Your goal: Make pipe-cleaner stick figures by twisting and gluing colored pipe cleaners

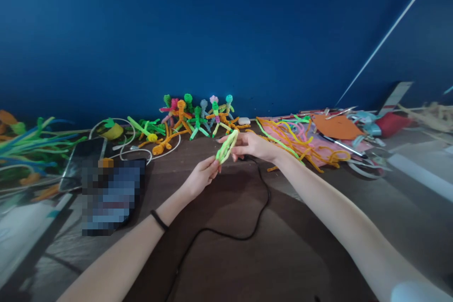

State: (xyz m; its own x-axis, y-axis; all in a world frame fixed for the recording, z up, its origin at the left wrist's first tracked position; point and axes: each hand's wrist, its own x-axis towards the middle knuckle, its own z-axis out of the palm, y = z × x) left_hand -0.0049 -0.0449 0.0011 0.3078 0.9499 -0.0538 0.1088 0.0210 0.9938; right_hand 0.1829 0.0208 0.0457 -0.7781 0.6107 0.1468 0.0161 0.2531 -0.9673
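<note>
1. Head view: closest to the person, a black cord (205,229) snakes over the brown table (226,273), between the two forearms.
2. Next comes the left hand (201,177), with a black band (159,221) on its wrist. Its thumb and fingers are pinched around the lower end of a yellow-green pipe-cleaner bundle (227,147).
3. That bundle is up off the table, between the hands. Its long axis slants, running from the left fingertips up, away from the person and a little rightward.
4. The right hand (256,146) comes in from the right at the bundle's upper part, fingers curled, some reaching behind it. I can't tell whether they grip it. The left hand has the near end; the right is closer to the far end.
5. Beyond, small pipe-cleaner figures (197,120) stand before the blue wall (226,33), with loose orange strands (311,158) off to the right.
</note>
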